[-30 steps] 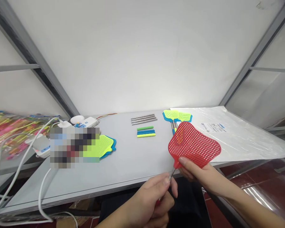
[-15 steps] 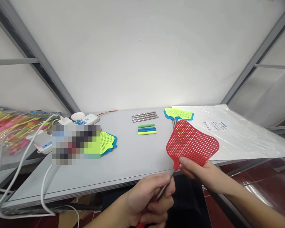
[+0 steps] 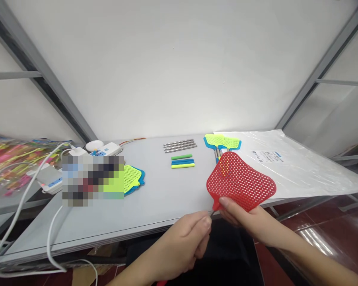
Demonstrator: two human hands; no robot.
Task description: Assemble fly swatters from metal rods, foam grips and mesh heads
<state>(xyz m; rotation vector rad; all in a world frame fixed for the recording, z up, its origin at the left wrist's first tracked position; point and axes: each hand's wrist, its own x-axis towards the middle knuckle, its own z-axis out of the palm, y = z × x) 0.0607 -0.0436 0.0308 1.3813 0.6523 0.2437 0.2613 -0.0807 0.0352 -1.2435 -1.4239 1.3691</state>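
Note:
A red fly swatter [image 3: 241, 182] is held up over the front edge of the table, its perforated head tilted toward the upper right. My right hand [image 3: 238, 214] pinches the base of that head, thumb on top. My left hand [image 3: 186, 244] is wrapped round the thin metal shaft just below the head; a bit of red handle shows under the wrist. Behind the red head lie swatters with yellow-green heads [image 3: 223, 141] and blue ones beneath, on metal shafts. Loose metal rods [image 3: 180, 145] and green, blue and yellow handle tubes [image 3: 182, 161] lie mid-table.
Yellow-green swatter heads [image 3: 133, 177] over blue ones lie at left, partly behind a blurred patch. Power strips [image 3: 109, 150] and white cables [image 3: 26, 198] stand at the left end. A white plastic bag [image 3: 289, 167] covers the right side. Bagged colourful items [image 3: 12, 163] are at far left.
My left hand has slid up the shaft toward the swatter head and turned, so its back now faces me. The right hand keeps its pinch. The view has shifted slightly.

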